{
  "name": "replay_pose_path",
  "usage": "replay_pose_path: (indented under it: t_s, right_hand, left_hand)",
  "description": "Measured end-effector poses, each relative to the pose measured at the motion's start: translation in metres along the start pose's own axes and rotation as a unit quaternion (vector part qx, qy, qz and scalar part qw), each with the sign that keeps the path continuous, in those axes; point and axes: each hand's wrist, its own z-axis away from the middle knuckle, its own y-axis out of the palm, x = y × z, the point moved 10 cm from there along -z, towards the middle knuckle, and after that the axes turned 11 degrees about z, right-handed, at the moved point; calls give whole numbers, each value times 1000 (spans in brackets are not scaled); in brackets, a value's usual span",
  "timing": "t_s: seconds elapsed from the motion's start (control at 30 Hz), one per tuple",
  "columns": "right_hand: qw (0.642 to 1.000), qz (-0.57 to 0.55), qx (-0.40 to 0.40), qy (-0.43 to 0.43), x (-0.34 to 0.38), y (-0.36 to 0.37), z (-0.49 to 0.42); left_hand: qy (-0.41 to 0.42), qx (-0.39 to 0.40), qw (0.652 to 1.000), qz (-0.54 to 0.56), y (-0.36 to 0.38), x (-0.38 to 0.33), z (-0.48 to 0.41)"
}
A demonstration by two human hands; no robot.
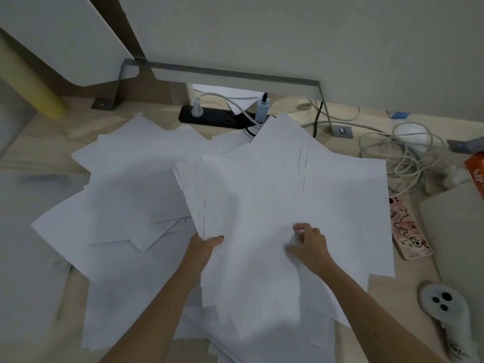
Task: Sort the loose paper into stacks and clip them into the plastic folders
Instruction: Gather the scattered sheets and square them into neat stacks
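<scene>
Loose white paper (131,184) lies scattered in overlapping sheets across the wooden desk. A fanned bundle of sheets (251,195) is lifted above the pile in the middle. My left hand (207,244) grips the bundle's lower left edge, thumb on top. My right hand (309,244) pinches a sheet near the bundle's lower middle, fingers curled on the paper. A translucent plastic folder (28,258) with a small metal clip (57,263) lies at the left, partly under paper.
A black power strip (214,117) with plugs sits at the back. Tangled white cables (403,150) lie at the right. A phone in a patterned case (407,229), a white controller (437,305), an orange box (476,174) and a grey board (455,231) are at the right edge.
</scene>
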Motion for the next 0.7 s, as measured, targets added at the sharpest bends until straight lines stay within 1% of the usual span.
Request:
replay_pose_path:
  t_s: [0.03, 0.1, 0.2, 0.27, 0.33, 0.47, 0.57, 0.63, 0.7]
  right_hand:
    - [999, -36, 8, 9, -3, -1, -1]
    - [989, -143, 33, 27, -5, -7, 0]
    - [945, -311, 97, 13, 11, -20, 7]
    - [919, -371, 130, -24, 29, -37, 10]
    - [907, -391, 134, -73, 48, -60, 16]
    - [885, -431, 93, -147, 78, -115, 31]
    - [866, -446, 93, -206, 105, -144, 51]
    - [858, -451, 82, -232, 117, -156, 61]
    - [859, -449, 70, -234, 122, -157, 64]
  left_hand:
    - [7, 3, 1000, -5, 0, -4, 2]
    - [18, 22, 999, -21, -1, -15, 8]
    - [36, 74, 996, -34, 5, -38, 22]
    - [51, 106, 992, -43, 12, -58, 34]
    - [70, 123, 989, -47, 17, -80, 44]
    - [119, 124, 984, -49, 15, -126, 60]
    - [161, 136, 976, -58, 21, -151, 71]
    - [175, 137, 973, -68, 24, -159, 75]
    - [181, 143, 970, -76, 26, -158, 76]
